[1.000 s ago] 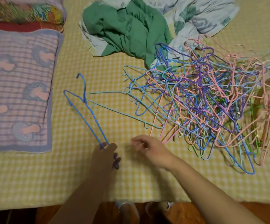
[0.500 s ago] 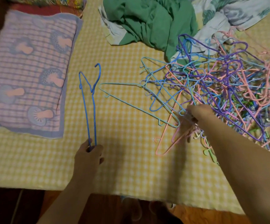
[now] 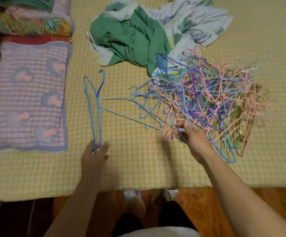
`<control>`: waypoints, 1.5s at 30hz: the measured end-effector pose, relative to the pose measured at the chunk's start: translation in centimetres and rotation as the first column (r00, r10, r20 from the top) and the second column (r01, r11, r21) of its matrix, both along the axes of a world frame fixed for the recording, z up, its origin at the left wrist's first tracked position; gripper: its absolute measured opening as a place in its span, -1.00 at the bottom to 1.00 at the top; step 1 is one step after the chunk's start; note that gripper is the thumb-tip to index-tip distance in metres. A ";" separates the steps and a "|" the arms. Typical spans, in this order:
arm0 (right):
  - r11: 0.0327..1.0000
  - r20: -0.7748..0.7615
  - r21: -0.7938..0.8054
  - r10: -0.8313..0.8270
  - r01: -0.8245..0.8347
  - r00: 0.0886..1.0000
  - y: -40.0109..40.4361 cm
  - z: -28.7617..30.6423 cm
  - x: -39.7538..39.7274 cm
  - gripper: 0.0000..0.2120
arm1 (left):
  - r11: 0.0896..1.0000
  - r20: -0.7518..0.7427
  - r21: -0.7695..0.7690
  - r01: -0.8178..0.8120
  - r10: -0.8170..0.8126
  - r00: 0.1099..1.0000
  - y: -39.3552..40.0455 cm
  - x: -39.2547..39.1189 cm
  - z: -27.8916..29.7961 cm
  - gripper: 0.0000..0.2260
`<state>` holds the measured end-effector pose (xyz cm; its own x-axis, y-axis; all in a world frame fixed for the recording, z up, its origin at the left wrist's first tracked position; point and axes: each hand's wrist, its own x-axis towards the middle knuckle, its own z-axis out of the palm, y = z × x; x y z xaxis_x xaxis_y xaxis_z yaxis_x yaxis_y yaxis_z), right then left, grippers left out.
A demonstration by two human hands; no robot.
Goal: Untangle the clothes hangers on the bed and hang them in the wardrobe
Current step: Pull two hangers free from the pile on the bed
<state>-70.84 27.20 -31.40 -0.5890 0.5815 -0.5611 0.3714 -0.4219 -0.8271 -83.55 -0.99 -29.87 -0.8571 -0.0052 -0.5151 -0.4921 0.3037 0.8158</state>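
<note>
On bed (image 3: pixel 138 168), hangers (image 3: pixel 207 100) show no legible writing.

green cloth (image 3: pixel 130 36) on floral sheet (image 3: pixel 198 26); mushroom-print pillow (image 3: pixel 27 96) left, folded blankets (image 3: pixel 32 26) behind it.

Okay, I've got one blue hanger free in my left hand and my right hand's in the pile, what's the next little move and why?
Probably draw the right hand slowly toward you to ease one hanger out. Its grip sits at the near edge of the tangled hanger pile, where pink and light blue wires cross, so a quick tug would likely drag the heap. Keep the left hand on the blue hanger, which lies clear.
</note>
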 end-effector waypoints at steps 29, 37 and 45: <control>0.088 -0.273 0.394 -0.939 0.915 0.208 -24.5 43.0 39.7 -0.79 | -0.430 -0.299 0.413 0.803 -0.897 -0.326 18.9 29.4 42.8 -0.85; -0.315 -0.275 0.517 -0.942 0.796 -0.194 -37.9 46.3 54.5 -0.82 | -0.767 -0.373 0.366 0.527 -0.639 -0.672 12.1 52.3 46.3 -0.80; -0.512 -0.314 0.649 -0.854 0.563 -0.414 -44.8 49.5 69.0 -0.85 | -0.897 -0.527 0.290 0.334 -0.441 -0.727 5.2 73.7 49.5 -0.84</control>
<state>-1.87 -17.62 18.13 0.9727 0.1543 0.1733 0.1998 -0.1769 -0.9637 -9.88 4.23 19.67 0.9303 0.3647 0.0382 -0.0304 -0.0270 0.9992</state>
